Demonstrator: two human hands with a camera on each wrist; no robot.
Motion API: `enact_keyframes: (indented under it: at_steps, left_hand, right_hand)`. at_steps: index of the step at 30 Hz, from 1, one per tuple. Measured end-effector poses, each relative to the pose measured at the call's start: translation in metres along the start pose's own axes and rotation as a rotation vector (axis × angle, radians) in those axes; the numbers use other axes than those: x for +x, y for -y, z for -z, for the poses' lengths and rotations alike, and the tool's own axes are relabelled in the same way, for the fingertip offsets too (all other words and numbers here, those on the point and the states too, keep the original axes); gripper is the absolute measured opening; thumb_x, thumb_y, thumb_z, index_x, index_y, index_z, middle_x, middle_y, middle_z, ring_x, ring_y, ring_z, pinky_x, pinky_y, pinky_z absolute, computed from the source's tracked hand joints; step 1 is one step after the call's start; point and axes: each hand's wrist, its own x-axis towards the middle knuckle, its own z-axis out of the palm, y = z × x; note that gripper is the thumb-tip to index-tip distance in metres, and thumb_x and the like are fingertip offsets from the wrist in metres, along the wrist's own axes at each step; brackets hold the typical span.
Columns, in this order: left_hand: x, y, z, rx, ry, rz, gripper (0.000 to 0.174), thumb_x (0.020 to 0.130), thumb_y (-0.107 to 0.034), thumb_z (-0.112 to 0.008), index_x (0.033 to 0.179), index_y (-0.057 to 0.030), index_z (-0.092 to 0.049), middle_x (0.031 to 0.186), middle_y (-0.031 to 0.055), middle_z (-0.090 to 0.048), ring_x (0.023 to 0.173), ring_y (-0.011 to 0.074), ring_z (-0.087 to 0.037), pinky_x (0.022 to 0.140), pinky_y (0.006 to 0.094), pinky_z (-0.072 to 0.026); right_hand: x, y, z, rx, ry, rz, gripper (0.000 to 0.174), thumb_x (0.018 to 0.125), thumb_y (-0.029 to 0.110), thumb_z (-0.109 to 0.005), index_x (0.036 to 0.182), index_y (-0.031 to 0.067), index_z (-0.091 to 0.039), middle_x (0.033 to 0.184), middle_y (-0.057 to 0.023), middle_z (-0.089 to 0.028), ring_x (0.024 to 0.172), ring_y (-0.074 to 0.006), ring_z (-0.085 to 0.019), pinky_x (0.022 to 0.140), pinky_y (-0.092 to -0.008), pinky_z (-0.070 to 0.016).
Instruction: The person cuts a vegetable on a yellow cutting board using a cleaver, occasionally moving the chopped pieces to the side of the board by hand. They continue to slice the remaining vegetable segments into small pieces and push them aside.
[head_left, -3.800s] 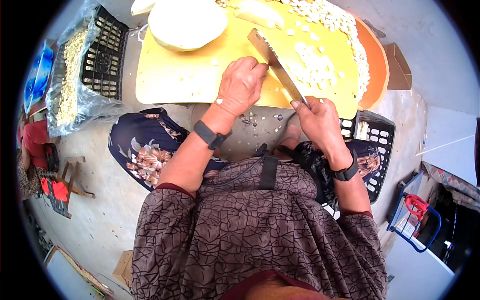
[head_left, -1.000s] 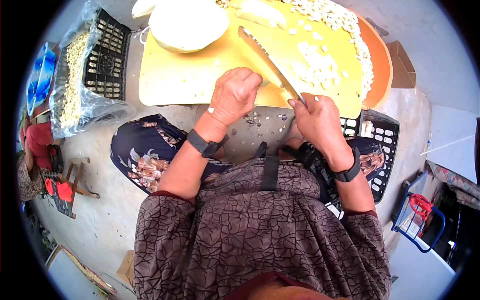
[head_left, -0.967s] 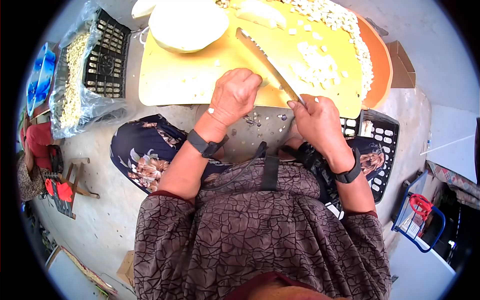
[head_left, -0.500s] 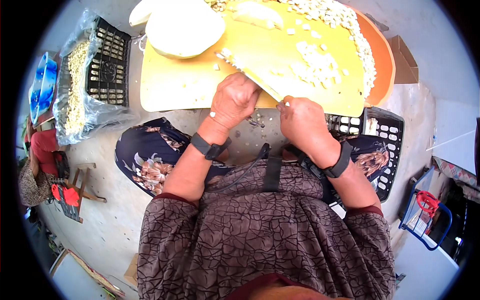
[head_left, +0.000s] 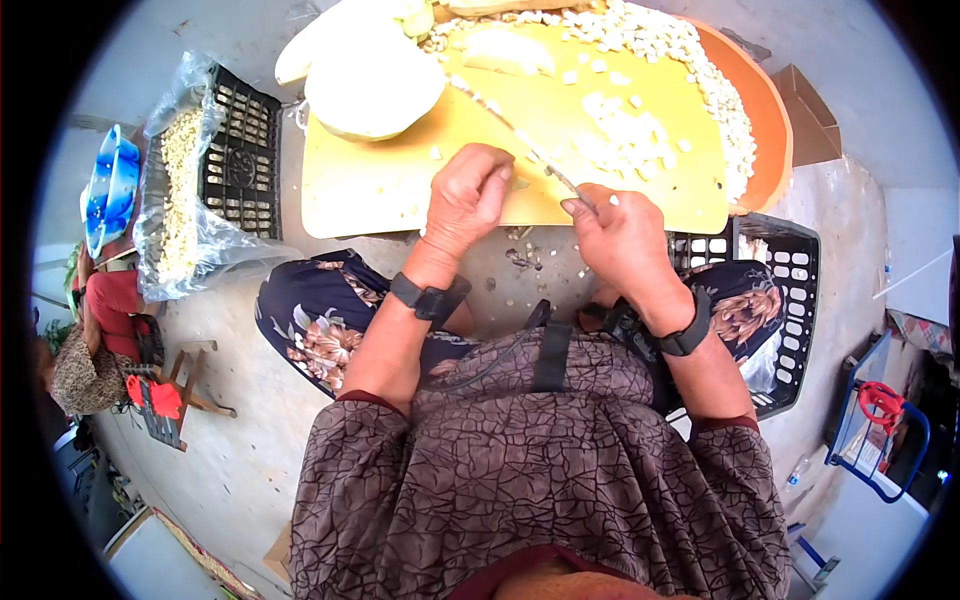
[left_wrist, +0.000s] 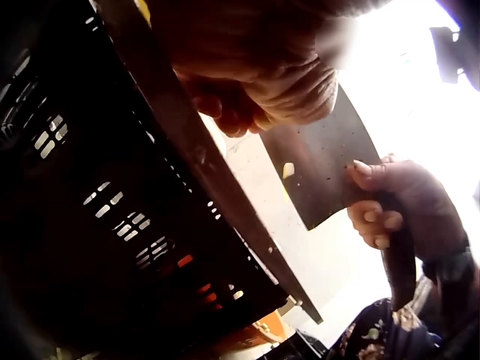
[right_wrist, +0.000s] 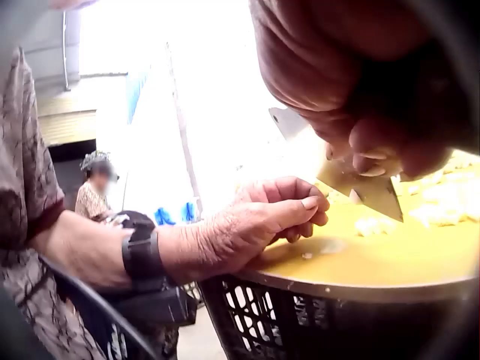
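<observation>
My right hand [head_left: 625, 235] grips the handle of a cleaver [left_wrist: 322, 165], whose blade slants over the yellow cutting board [head_left: 360, 190] and shows nearly edge-on in the head view. Small pale bits cling to the blade. At the board's near edge my left hand [head_left: 468, 195] has curled fingers, the thumb against the index finger; the right wrist view shows nothing between them. Beneath those fingertips a pale flat piece [right_wrist: 331, 246] lies on the board. A large pale peeled vegetable [head_left: 375, 85] sits at the left, and pale diced pieces [head_left: 630, 140] lie to the right.
An orange basin [head_left: 765, 130] stands beyond the board's right side. Black crates stand at the left [head_left: 240, 150] and lower right [head_left: 795, 320], the left one beside a plastic bag of diced pieces [head_left: 180, 200]. Another person [head_left: 100, 350] sits at far left near a wooden stool [head_left: 180, 400].
The cleaver has turned from showing its blade to nearly edge-on, its tip up toward the peeled vegetable. My right hand has shifted right, away from the left; the head view has shifted slightly.
</observation>
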Motion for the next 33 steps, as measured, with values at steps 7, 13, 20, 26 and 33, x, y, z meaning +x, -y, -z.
enact_keyframes:
  at_steps: [7,13,20,26,33]
  left_hand:
    - [0.025,-0.015,0.003,-0.538,0.0,0.217,0.031,0.105,-0.014,-0.045,0.128,0.0006,-0.059,0.117,0.0116,-0.066,0.104,0.0187,-0.065,0.09,0.0305,-0.0509]
    - [0.029,-0.025,0.002,-0.976,0.194,0.476,0.044,0.108,-0.027,-0.037,0.14,0.0016,-0.046,0.126,0.0157,-0.062,0.115,0.0239,-0.061,0.097,0.0374,-0.0478]
    - [0.017,-0.033,-0.007,-1.558,0.363,0.652,0.034,0.107,-0.025,-0.044,0.129,-0.0009,-0.055,0.115,0.011,-0.067,0.095,0.0198,-0.067,0.085,0.0361,-0.0554]
    - [0.012,0.001,-0.002,-1.344,0.315,0.66,0.025,0.102,-0.016,-0.055,0.119,-0.0002,-0.064,0.098,0.0074,-0.07,0.082,0.0147,-0.066,0.075,0.0263,-0.0547]
    - [0.031,0.011,0.039,-0.908,-0.239,0.54,0.026,0.096,-0.011,-0.065,0.119,-0.0004,-0.067,0.093,0.0054,-0.072,0.074,0.0053,-0.059,0.065,0.0181,-0.0472]
  right_hand:
    - [-0.001,0.012,0.028,0.717,0.088,-0.327,0.025,0.096,0.017,-0.064,0.079,-0.0017,-0.067,0.058,0.001,-0.052,0.05,-0.0092,-0.048,0.047,-0.0293,-0.0414]
    - [-0.003,0.009,0.04,0.853,0.085,-0.367,0.025,0.096,0.017,-0.064,0.077,0.0002,-0.064,0.058,-0.001,-0.056,0.044,-0.0089,-0.048,0.041,-0.026,-0.0406]
    - [-0.006,0.01,0.034,0.977,0.13,-0.348,0.023,0.096,0.017,-0.064,0.079,0.0009,-0.066,0.06,-0.0019,-0.059,0.044,-0.0076,-0.05,0.041,-0.0248,-0.0435]
    - [-0.002,0.009,0.039,0.981,0.077,-0.371,0.024,0.096,0.018,-0.065,0.078,0.002,-0.066,0.059,-0.0011,-0.059,0.044,-0.0076,-0.05,0.041,-0.0248,-0.0431]
    - [0.001,-0.008,0.027,0.734,0.25,-0.435,0.028,0.096,0.019,-0.066,0.073,0.0025,-0.062,0.058,-0.0011,-0.057,0.044,-0.0082,-0.049,0.041,-0.0246,-0.0395]
